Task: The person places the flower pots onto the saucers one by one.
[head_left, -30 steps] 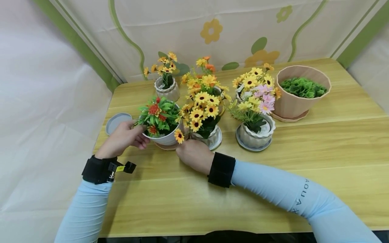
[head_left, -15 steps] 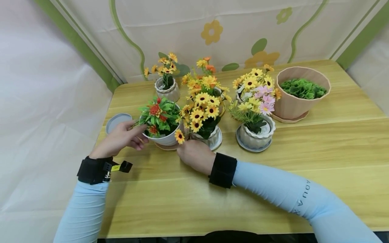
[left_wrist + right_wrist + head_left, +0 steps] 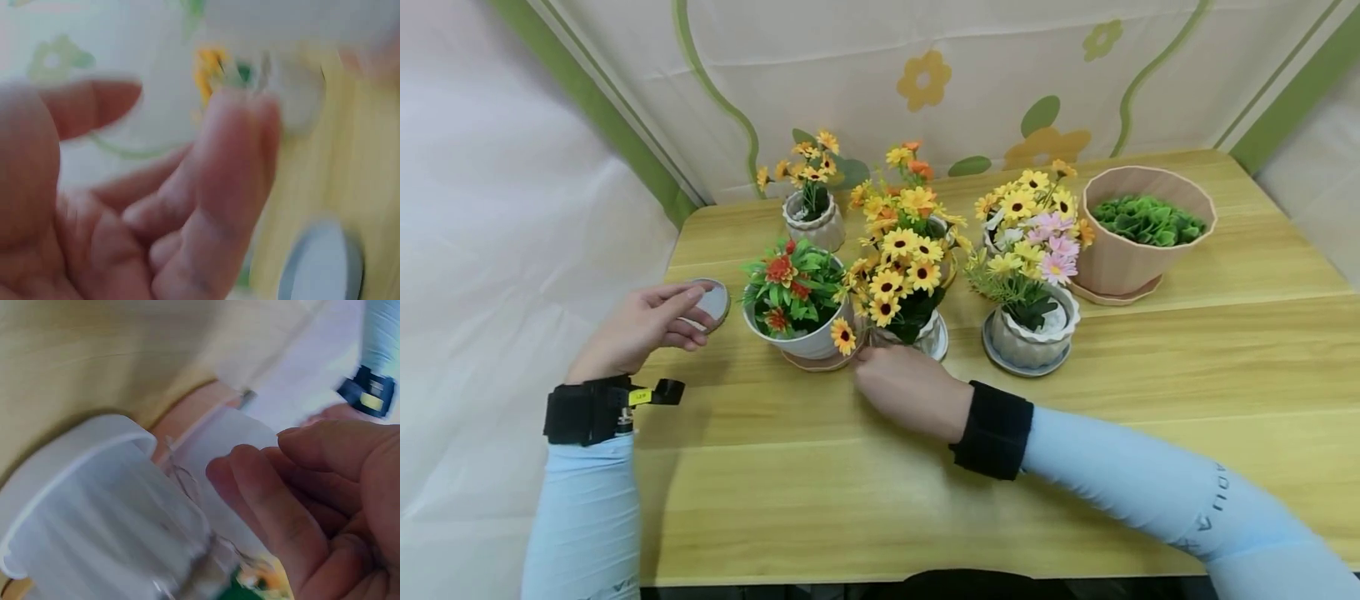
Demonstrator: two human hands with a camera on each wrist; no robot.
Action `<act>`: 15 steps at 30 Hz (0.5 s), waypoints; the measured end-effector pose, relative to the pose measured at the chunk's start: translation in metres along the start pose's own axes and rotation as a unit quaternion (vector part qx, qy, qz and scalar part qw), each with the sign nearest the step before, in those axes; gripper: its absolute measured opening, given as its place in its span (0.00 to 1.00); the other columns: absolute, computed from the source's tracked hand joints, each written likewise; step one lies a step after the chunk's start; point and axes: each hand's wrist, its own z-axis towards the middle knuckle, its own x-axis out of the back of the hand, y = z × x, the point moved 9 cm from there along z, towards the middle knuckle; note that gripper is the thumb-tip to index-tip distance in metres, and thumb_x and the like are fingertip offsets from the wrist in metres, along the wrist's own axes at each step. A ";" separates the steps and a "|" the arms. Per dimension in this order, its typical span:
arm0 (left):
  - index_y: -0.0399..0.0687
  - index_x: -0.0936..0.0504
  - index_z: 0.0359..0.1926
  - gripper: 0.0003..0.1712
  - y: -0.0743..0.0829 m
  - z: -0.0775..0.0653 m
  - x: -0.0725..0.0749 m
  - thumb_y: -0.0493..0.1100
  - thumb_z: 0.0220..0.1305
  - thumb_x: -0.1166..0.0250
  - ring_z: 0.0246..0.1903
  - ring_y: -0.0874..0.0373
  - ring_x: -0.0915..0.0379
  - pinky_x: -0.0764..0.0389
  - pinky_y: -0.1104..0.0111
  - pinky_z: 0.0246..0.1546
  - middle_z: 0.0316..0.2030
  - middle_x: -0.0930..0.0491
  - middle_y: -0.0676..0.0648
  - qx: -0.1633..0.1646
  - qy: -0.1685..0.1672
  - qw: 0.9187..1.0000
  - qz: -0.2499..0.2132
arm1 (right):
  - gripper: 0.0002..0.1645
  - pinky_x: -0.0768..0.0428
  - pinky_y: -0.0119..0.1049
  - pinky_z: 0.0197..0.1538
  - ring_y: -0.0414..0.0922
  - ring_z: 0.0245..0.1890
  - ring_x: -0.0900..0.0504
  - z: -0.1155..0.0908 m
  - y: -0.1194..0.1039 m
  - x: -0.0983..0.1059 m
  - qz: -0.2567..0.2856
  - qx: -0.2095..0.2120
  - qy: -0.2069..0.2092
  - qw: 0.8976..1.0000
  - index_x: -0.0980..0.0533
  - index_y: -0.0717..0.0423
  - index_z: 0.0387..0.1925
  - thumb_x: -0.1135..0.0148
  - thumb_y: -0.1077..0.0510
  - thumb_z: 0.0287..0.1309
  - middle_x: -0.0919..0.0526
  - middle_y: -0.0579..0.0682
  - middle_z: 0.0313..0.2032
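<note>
My left hand (image 3: 643, 327) hovers by the round grey saucer (image 3: 718, 302) at the table's left side, its fingers overlapping the saucer in the head view. The left wrist view, blurred, has nothing between that hand's thumb and fingers. A white pot (image 3: 808, 343) of red flowers and green leaves (image 3: 801, 292) stands on a pink saucer (image 3: 820, 364). Just right of it is a ribbed pot (image 3: 927, 337) with yellow daisies (image 3: 898, 271). My right hand (image 3: 913, 387) is in front of these two pots; in the right wrist view its bent fingers hold nothing.
Behind stand a small pot (image 3: 816, 227) of orange flowers and more yellow flowers. To the right, a scalloped pot (image 3: 1026, 337) with pink and yellow flowers sits on a grey-blue saucer (image 3: 1033, 371). A big pink pot (image 3: 1112, 254) with greenery is at the back right.
My left hand has left the white pot's rim and moved left to the grey saucer. My right hand has drawn slightly right, away from the white pot.
</note>
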 end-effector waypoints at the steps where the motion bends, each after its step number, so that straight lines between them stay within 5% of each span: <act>1: 0.31 0.38 0.70 0.35 -0.007 0.001 0.009 0.53 0.76 0.47 0.29 0.54 0.17 0.14 0.63 0.33 0.34 0.16 0.43 0.016 0.026 0.999 0.017 | 0.13 0.18 0.35 0.31 0.44 0.30 0.18 -0.003 0.000 0.004 0.015 0.003 0.004 1.000 0.17 0.55 0.34 0.44 0.72 0.62 0.17 0.49 0.34; 5: 0.28 0.47 0.73 0.43 -0.046 0.005 0.046 0.59 0.75 0.52 0.28 0.53 0.16 0.14 0.65 0.32 0.37 0.17 0.38 0.100 0.129 0.977 0.140 | 0.12 0.21 0.29 0.26 0.39 0.25 0.21 -0.019 0.002 0.025 0.105 0.017 0.039 0.994 0.20 0.54 0.32 0.45 0.70 0.65 0.19 0.45 0.28; 8: 0.25 0.54 0.73 0.46 -0.074 0.007 0.061 0.59 0.74 0.54 0.27 0.51 0.16 0.18 0.66 0.32 0.34 0.16 0.39 0.158 0.149 0.957 0.192 | 0.10 0.24 0.28 0.26 0.36 0.24 0.23 -0.033 0.006 0.047 0.154 0.030 0.086 0.984 0.21 0.52 0.30 0.43 0.67 0.67 0.20 0.43 0.26; 12: 0.20 0.62 0.72 0.47 -0.097 0.012 0.061 0.55 0.75 0.55 0.26 0.54 0.17 0.19 0.66 0.34 0.27 0.16 0.47 0.186 0.125 0.959 0.173 | 0.04 0.20 0.29 0.29 0.36 0.25 0.19 -0.055 0.017 0.082 0.164 0.048 0.182 0.968 0.15 0.58 0.36 0.35 0.66 0.61 0.14 0.47 0.30; 15: 0.24 0.65 0.73 0.45 -0.106 0.016 0.059 0.50 0.75 0.52 0.27 0.56 0.17 0.15 0.64 0.34 0.27 0.17 0.48 0.190 0.125 0.966 0.122 | 0.12 0.19 0.29 0.25 0.38 0.23 0.18 -0.073 0.029 0.110 0.156 0.065 0.260 0.951 0.15 0.64 0.41 0.30 0.70 0.52 0.12 0.53 0.31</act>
